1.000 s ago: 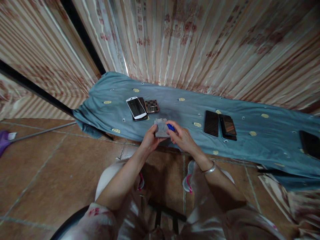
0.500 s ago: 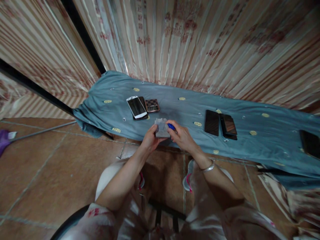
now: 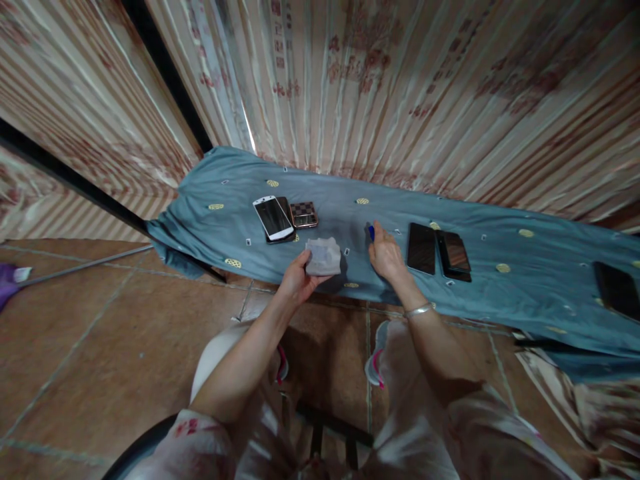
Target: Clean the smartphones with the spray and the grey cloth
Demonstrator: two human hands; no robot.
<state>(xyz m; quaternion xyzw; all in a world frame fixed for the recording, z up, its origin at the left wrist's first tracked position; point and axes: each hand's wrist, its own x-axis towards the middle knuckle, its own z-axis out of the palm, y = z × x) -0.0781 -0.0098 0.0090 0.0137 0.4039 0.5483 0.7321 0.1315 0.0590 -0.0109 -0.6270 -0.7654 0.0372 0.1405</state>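
Over the blue cloth [image 3: 330, 190], near edge: pale packet [image 3: 324, 257]
Left hand [image 3: 297, 280]: pinching packet's left side
Right hand [image 3: 389, 258]: pinching small blue object [image 3: 371, 232]
Packet feel: probably light, soft-skinned, crushable; hold by side edges

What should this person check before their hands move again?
1. Left hand gripping the pale object: ok, thumb on its near edge.
2. Right hand holding the blue item: ok, it is at the fingertips.
3. Right hand apart from the pale object: ok, there is a gap.
4. Blue item off the teal cloth: cannot tell from this angle.
5. White phone lying on its own: not ok, it overlaps a dark item.
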